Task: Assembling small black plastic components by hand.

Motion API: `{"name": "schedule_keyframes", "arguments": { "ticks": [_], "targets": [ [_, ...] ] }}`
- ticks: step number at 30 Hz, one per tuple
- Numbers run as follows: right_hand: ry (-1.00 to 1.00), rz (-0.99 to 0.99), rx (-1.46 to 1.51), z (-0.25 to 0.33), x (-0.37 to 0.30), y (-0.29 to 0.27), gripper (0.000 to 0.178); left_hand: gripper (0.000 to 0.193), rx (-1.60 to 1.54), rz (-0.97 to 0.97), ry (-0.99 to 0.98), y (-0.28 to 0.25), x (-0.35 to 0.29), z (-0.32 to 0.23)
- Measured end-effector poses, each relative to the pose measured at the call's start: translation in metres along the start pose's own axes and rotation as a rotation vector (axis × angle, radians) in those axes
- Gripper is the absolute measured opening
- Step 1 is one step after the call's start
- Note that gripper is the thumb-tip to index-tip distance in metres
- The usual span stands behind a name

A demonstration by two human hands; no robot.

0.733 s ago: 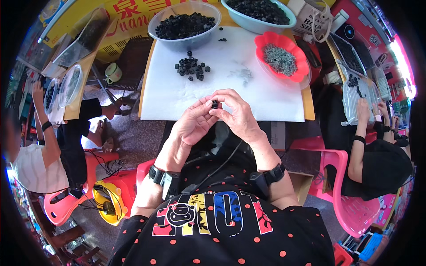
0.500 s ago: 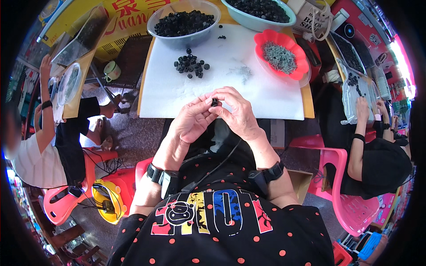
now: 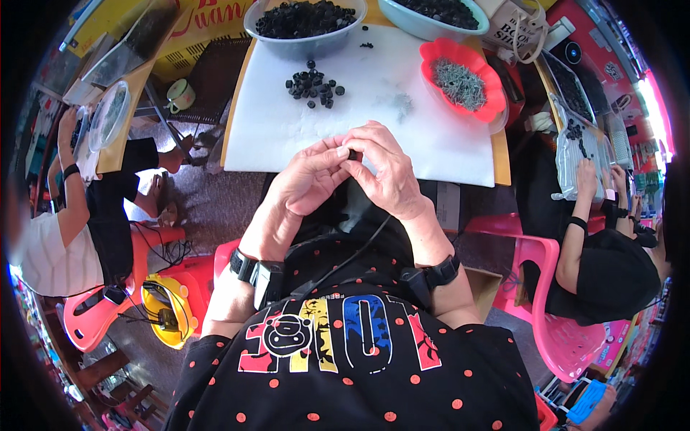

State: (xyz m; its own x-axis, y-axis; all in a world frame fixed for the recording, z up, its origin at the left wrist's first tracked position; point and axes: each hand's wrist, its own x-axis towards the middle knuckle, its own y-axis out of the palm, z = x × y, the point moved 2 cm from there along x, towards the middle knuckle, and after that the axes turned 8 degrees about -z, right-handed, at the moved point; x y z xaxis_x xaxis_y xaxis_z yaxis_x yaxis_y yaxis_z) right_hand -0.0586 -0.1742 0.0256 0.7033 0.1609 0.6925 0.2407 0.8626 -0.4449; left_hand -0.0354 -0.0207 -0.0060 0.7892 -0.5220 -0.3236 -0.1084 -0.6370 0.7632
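Note:
Both my hands meet over the near edge of the white-covered table (image 3: 273, 147). Between their fingertips is a small black knob-like part (image 3: 353, 154), mostly hidden by the fingers. My left hand (image 3: 310, 178) pinches it from the left. My right hand (image 3: 384, 169) closes round it from the right. Beyond the hands lies a loose pile of similar black parts (image 3: 314, 87). To the right of the pile, a few thin metal pieces (image 3: 402, 105) are scattered on the white sheet. A red petal-rimmed bowl (image 3: 429, 52) holds many small grey metal pins or screws (image 3: 460, 84).
A clear basin (image 3: 305, 47) and a pale blue basin (image 3: 431, 32), both full of black parts, stand at the far edge. People work at side tables, left (image 3: 68, 248) and right (image 3: 611, 266). Pink chairs (image 3: 532, 287) and a yellow container (image 3: 167, 312) flank me.
The view has shifted slightly, so the table sits higher in it. My fingers have closed further over the black part, which shows less now.

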Motion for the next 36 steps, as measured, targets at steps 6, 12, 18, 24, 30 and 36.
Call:
{"name": "schedule_keyframes", "arguments": {
  "ticks": [6,12,18,24,30,36],
  "targets": [
    [0.037,-0.023,0.033,-0.008,0.002,0.001,0.026,0.029,0.016,-0.04,-0.051,-0.005,0.004,0.001],
    [0.273,-0.086,0.143,-0.003,0.007,-0.007,0.024,0.023,0.04,-0.034,-0.194,0.007,0.002,-0.011],
    [0.322,-0.105,0.148,-0.003,0.019,-0.013,0.028,0.022,0.102,0.038,-0.208,0.009,0.013,-0.022],
    [0.137,-0.056,-0.102,-0.004,0.037,-0.024,0.023,0.015,0.139,-0.047,-0.208,0.022,0.027,-0.029],
    [0.048,-0.011,-0.223,-0.017,0.055,-0.017,0.021,0.018,0.169,-0.079,-0.253,0.016,0.044,-0.041],
    [0.185,0.22,-0.013,-0.036,0.088,-0.018,0.025,0.017,0.123,-0.029,-0.244,0.006,0.055,-0.062]
  ]
}}
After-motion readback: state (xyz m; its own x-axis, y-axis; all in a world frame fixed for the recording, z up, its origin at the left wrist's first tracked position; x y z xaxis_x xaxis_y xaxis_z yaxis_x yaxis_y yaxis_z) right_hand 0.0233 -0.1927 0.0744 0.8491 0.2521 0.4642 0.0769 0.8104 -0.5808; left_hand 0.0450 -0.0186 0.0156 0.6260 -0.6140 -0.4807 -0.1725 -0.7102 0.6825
